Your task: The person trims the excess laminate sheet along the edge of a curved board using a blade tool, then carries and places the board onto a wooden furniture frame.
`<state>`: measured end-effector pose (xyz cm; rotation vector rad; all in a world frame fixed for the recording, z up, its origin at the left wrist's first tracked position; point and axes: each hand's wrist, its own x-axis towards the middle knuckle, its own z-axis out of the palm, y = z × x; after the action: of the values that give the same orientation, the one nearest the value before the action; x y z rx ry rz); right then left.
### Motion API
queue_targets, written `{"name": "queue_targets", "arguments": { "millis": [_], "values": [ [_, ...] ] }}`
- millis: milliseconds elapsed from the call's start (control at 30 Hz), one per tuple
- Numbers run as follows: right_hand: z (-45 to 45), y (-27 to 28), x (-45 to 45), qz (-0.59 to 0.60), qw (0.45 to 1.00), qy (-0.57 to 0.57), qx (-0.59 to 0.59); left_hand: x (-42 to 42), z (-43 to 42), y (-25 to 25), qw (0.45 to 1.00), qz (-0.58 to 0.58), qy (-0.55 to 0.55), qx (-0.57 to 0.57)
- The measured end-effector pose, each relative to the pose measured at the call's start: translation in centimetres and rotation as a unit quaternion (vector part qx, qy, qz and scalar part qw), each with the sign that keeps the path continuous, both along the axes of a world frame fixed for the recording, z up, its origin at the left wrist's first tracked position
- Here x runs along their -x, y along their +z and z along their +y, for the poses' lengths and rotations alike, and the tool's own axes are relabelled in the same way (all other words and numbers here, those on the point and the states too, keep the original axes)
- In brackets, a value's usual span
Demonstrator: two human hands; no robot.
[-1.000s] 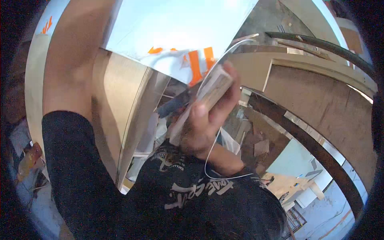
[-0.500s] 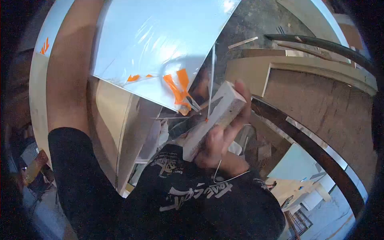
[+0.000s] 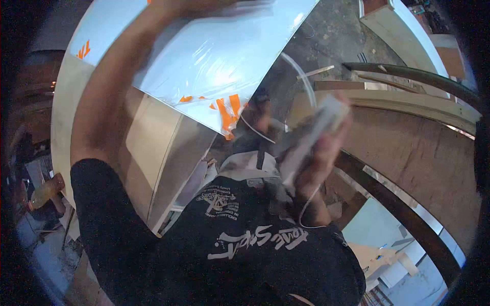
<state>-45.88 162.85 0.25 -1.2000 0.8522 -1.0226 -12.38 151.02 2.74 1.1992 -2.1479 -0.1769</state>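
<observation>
A white panel [image 3: 178,66] under wrinkled clear film lies in front of me, with torn orange tape [image 3: 229,109] at its near corner. Across its far part reaches my left hand [image 3: 214,7], blurred and partly cut off by the top of the view; its fingers look stretched flat over the surface. My right hand [image 3: 324,158] grips a pale wooden block [image 3: 310,140], held tilted to the right of the panel and smeared by motion. A thin, bent whitish strip [image 3: 301,76] shows just beyond the block. Whether it touches the block I cannot tell.
Beige board sides [image 3: 153,137] stand below the panel. To the right are a dark curved bar [image 3: 398,209], a brown board [image 3: 408,137] and a pale blue sheet [image 3: 372,224]. A wood stick [image 3: 319,71] lies on the floor. A bottle [image 3: 45,193] is at left.
My left arm has swung right, bringing its hand into view over the panel's far part. My right hand has moved right with the wooden block. The straight whitish strip now looks bent.
</observation>
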Motion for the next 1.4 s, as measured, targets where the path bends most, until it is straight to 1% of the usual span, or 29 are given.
{"name": "queue_targets", "arguments": {
  "millis": [33,67,100,133,167,200,267,333,367,433,467,533,600,633,700,733,800,833,900,1000,1033,1100,1133,1167,1233,1267,1333,1400],
  "values": [
    [-1.2,0.0,0.6,0.019,0.998,-0.052,0.037,1.4,2.2,0.1,0.992,0.035,-0.038,-0.111],
    [-2.2,0.2,1.2,0.038,0.991,-0.105,0.071,2.6,4.2,0.9,0.970,0.068,-0.075,-0.222],
    [-2.8,0.7,1.7,0.030,0.992,-0.106,0.055,3.7,5.9,2.1,0.985,-0.028,-0.125,-0.115],
    [-3.3,1.6,2.2,0.024,0.993,-0.110,0.038,5.2,7.8,3.3,0.979,-0.041,-0.150,-0.133],
    [-3.3,1.6,2.5,0.020,0.994,-0.105,0.036,6.0,9.5,4.2,0.975,-0.087,-0.139,-0.150],
    [-3.3,1.6,2.7,0.017,0.994,-0.100,0.034,6.5,10.8,4.0,0.972,-0.041,-0.144,-0.178],
    [-3.3,0.4,3.1,0.015,0.995,-0.072,0.060,7.9,12.9,4.3,0.974,0.026,-0.078,-0.211],
    [-2.9,0.0,2.6,-0.005,0.995,-0.044,0.087,10.4,13.5,4.6,0.974,0.154,-0.030,-0.165],
    [-1.5,1.2,2.1,-0.032,0.998,0.020,0.050,11.3,13.7,4.8,0.966,0.217,0.000,-0.141],
    [0.2,2.6,1.8,-0.074,0.990,0.117,0.000,11.7,12.6,5.5,0.988,0.116,-0.053,-0.087],
    [0.7,2.4,1.9,-0.089,0.985,0.150,-0.009,11.7,12.6,5.9,0.993,0.062,-0.076,-0.061],
    [1.4,2.6,1.3,-0.100,0.981,0.166,-0.015,11.4,13.9,5.3,0.990,0.066,-0.074,-0.103],
    [1.7,2.9,1.3,-0.090,0.988,0.122,-0.003,11.1,14.2,4.5,0.991,0.017,-0.092,-0.097],
    [1.6,2.7,1.5,-0.084,0.992,0.098,0.007,12.0,14.7,4.7,0.994,0.061,-0.067,-0.056],
    [1.2,2.2,2.0,-0.069,0.996,0.052,0.035,12.0,16.2,5.7,0.994,0.028,-0.054,-0.086],
    [0.7,1.4,2.6,-0.064,0.997,0.037,0.026,11.4,17.1,6.4,0.994,0.012,-0.048,-0.101],
    [0.0,-0.1,3.7,-0.054,0.998,0.005,0.009,10.4,18.5,8.3,0.984,-0.076,-0.052,-0.151],
    [-0.3,0.1,3.8,-0.059,0.998,-0.015,0.004,9.7,19.3,9.7,0.963,-0.124,-0.087,-0.223],
    [-0.9,0.5,3.6,-0.053,0.997,-0.051,-0.001,8.7,21.0,12.2,0.894,-0.217,-0.146,-0.362],
    [-1.9,0.2,3.8,-0.007,0.996,-0.087,0.011,10.1,23.7,12.4,0.908,-0.217,-0.105,-0.342],
    [-2.1,-0.4,4.1,0.010,0.996,-0.085,0.023,10.2,23.3,13.0,0.882,-0.222,-0.123,-0.397],
    [-1.9,-0.4,3.6,0.024,0.996,-0.079,0.025,10.3,22.1,11.6,0.941,-0.224,-0.026,-0.253],
    [-1.7,-0.4,3.3,0.032,0.996,-0.075,0.026,10.2,21.4,10.6,0.959,-0.222,0.024,-0.176],
    [-1.7,-0.4,3.2,0.034,0.997,-0.063,0.024,9.7,20.3,9.0,0.962,-0.231,0.005,-0.147],
    [-1.8,-1.0,2.8,0.044,0.995,-0.067,0.065,8.5,18.4,5.4,0.964,-0.250,-0.033,-0.084],
    [-2.2,-1.8,2.5,0.052,0.989,-0.085,0.106,7.9,18.2,4.3,0.966,-0.246,-0.040,-0.074],
    [-2.4,-1.5,1.5,0.026,0.989,-0.102,0.105,6.6,18.1,2.8,0.968,-0.236,-0.065,-0.051],
    [-1.7,-0.1,-0.2,-0.037,0.994,-0.098,0.022,6.2,18.1,1.8,0.977,-0.201,-0.065,0.007]
  ]
}}
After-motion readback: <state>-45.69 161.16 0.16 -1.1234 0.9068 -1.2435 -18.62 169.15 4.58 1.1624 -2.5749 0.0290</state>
